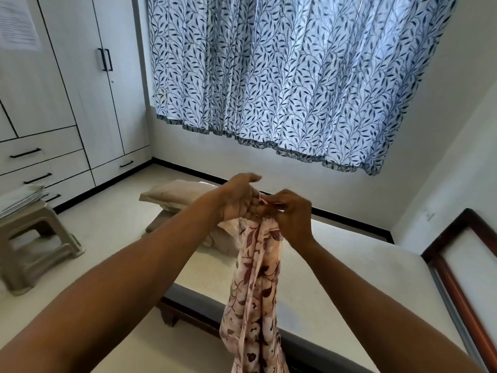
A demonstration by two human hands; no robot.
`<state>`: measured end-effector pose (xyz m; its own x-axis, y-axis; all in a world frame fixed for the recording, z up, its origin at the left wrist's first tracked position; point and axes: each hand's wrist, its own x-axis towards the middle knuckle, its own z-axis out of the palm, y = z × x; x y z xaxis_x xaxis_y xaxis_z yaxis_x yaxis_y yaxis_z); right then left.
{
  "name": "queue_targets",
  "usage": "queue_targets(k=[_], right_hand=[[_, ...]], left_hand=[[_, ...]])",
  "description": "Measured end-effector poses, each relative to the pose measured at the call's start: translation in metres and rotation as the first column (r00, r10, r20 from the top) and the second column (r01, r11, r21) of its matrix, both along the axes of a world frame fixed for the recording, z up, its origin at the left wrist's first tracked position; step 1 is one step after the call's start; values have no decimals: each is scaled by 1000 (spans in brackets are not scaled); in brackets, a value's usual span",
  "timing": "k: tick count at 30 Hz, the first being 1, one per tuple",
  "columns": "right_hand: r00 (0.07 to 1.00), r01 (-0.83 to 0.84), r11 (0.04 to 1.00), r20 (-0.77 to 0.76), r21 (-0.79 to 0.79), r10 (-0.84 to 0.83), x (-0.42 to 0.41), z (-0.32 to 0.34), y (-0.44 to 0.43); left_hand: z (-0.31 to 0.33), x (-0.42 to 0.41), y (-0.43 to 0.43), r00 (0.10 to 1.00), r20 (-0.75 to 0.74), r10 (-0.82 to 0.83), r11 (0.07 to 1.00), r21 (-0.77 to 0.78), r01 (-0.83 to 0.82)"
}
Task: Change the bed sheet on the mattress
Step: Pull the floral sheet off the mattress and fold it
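Note:
A pink bed sheet [255,286] with a dark floral print hangs bunched in front of me, over the near edge of the bare cream mattress [349,265]. My left hand [239,197] and my right hand [290,214] meet at its top edge, raised above the mattress. The right hand pinches the hem with curled fingers. The left hand holds the cloth against its palm, fingers partly curled. The mattress lies on a dark wooden bed frame [188,316].
Beige pillows [177,196] are stacked on the floor beyond the mattress. A plastic stool [35,238] with folded white cloth [21,197] stands at left before a white wardrobe [67,90]. A leaf-print curtain [282,76] hangs behind. A wooden headboard [462,265] is at right.

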<state>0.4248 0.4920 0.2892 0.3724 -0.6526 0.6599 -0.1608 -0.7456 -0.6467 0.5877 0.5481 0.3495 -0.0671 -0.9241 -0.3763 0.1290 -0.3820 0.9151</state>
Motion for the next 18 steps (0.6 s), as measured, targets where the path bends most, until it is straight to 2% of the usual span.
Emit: queue_targets(k=[2, 5, 7, 8, 10, 12, 14, 16, 18], right_hand=[[999, 0, 998, 47, 55, -2, -4, 20, -8], [997, 21, 996, -76, 92, -14, -10, 53, -24], [981, 100, 986, -176, 136, -76, -14, 67, -35], [975, 108, 972, -214, 210, -62, -14, 71, -37], [970, 17, 908, -226, 418, 85, -15, 75, -34], [950, -157, 810, -138, 565, 280, -16, 79, -25], [913, -318, 713, -1, 625, 408, -16, 88, -18], [893, -407, 658, 124, 634, 432, -17, 104, -18], [885, -452, 652, 217, 609, 411, -20, 126, -24]], left_hand=[[10, 2, -2, 997, 31, -68, 996, -49, 70], [30, 6, 2, 972, 209, -103, 982, -133, 133], [36, 5, 1, 940, 338, 53, 967, -250, 36], [34, 6, -1, 915, 367, 170, 942, -334, -41], [23, 10, -9, 857, 405, 320, 870, -483, -97], [11, 11, -10, 898, 370, 239, 852, -524, -11], [4, 9, -6, 971, 236, 46, 842, -532, 89], [4, 10, -4, 990, 116, -82, 818, -559, 133], [12, 11, -3, 986, 113, -125, 803, -571, 167]])
